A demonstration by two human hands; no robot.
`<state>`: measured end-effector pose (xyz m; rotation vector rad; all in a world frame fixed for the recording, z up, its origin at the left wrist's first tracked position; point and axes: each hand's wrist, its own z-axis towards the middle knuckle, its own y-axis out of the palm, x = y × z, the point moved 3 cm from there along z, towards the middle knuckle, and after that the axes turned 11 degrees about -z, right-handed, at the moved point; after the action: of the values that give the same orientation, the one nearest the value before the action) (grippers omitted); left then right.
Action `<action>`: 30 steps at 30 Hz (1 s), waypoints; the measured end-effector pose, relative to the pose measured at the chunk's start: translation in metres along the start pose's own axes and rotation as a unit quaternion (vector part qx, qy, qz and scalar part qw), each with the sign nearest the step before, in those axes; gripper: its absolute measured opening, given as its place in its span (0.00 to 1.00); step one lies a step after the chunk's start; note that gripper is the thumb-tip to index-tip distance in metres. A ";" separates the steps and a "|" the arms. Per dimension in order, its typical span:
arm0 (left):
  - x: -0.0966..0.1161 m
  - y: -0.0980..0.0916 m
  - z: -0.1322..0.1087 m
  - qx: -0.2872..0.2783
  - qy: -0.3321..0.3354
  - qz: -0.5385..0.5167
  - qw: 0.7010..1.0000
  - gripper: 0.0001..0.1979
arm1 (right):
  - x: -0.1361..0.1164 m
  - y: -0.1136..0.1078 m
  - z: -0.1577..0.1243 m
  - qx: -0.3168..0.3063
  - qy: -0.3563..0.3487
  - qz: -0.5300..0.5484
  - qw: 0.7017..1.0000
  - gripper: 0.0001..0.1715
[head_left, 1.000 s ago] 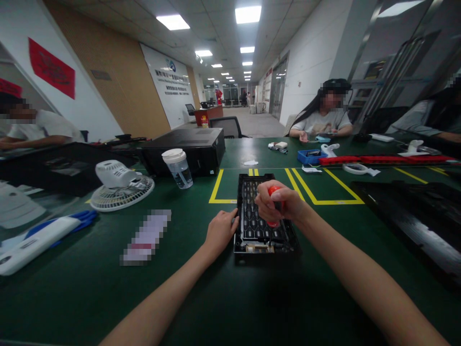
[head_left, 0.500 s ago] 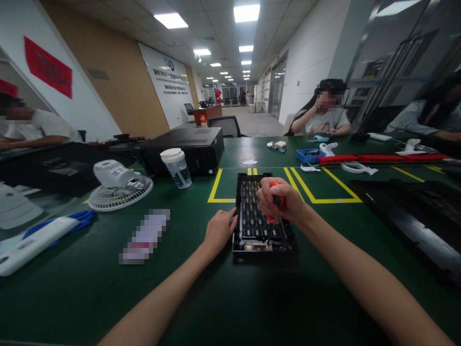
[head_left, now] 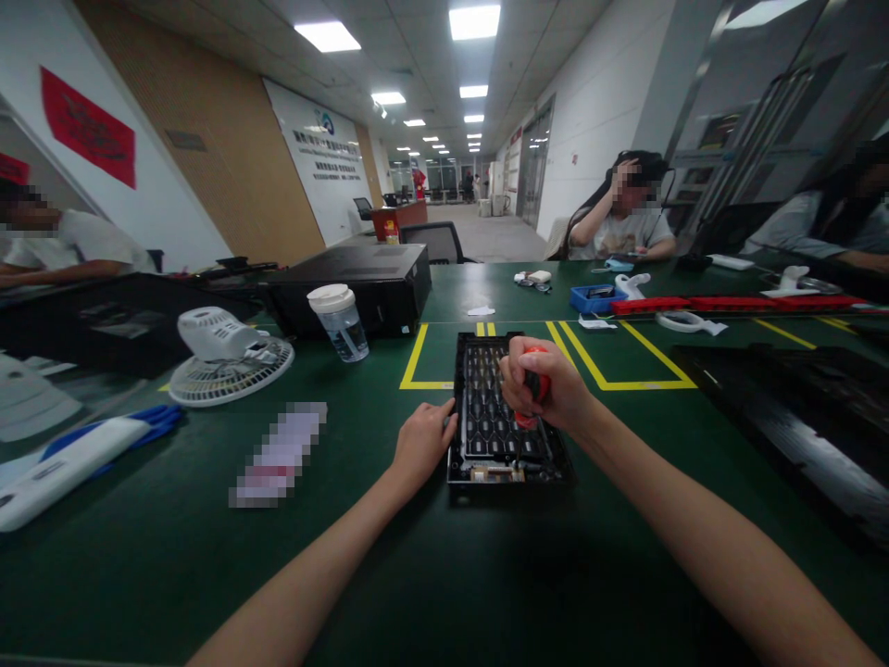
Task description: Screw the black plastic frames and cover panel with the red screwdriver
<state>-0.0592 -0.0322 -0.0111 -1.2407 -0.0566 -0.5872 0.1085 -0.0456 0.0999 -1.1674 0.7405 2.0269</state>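
A shallow black open case (head_left: 484, 442) lies flat on the green table in front of me, with rows of dark cells inside and a small circuit board at its near end. My right hand (head_left: 545, 384) is wrapped round the red and black handle of a screwdriver (head_left: 526, 420), held upright over the right side of the case. The screwdriver's tip points down toward the near right part; its exact contact is too small to make out. Against the left edge of the case, my left hand (head_left: 425, 443) grips the rim, thumb nearest me.
Left of me are a phone-like blurred item (head_left: 281, 456), a white fan (head_left: 232, 361) and a lidded bottle (head_left: 340, 324). A black computer case (head_left: 361, 287) stands behind. To the right lies a dark panel (head_left: 798, 417); a blue bin (head_left: 592, 298) is farther back. Other people sit around.
My right hand and the screwdriver have shifted very slightly, still over the same part of the case. My left hand stays put. A person across the table has raised a hand higher on the head.
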 end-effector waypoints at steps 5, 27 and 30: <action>0.001 0.000 0.000 -0.005 -0.003 -0.002 1.000 0.19 | 0.000 0.000 -0.002 0.038 -0.003 -0.023 0.999 0.10; 0.003 -0.003 -0.001 -0.012 -0.013 -0.003 1.000 0.19 | -0.001 0.008 -0.008 0.243 -0.010 -0.161 0.956 0.10; 0.003 -0.003 -0.001 -0.014 -0.012 -0.002 1.000 0.19 | -0.002 0.009 -0.009 0.271 -0.019 -0.176 0.946 0.11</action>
<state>-0.0578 -0.0349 -0.0078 -1.2748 -0.0713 -0.5790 0.1066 -0.0586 0.0994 -0.8577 0.9198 1.4193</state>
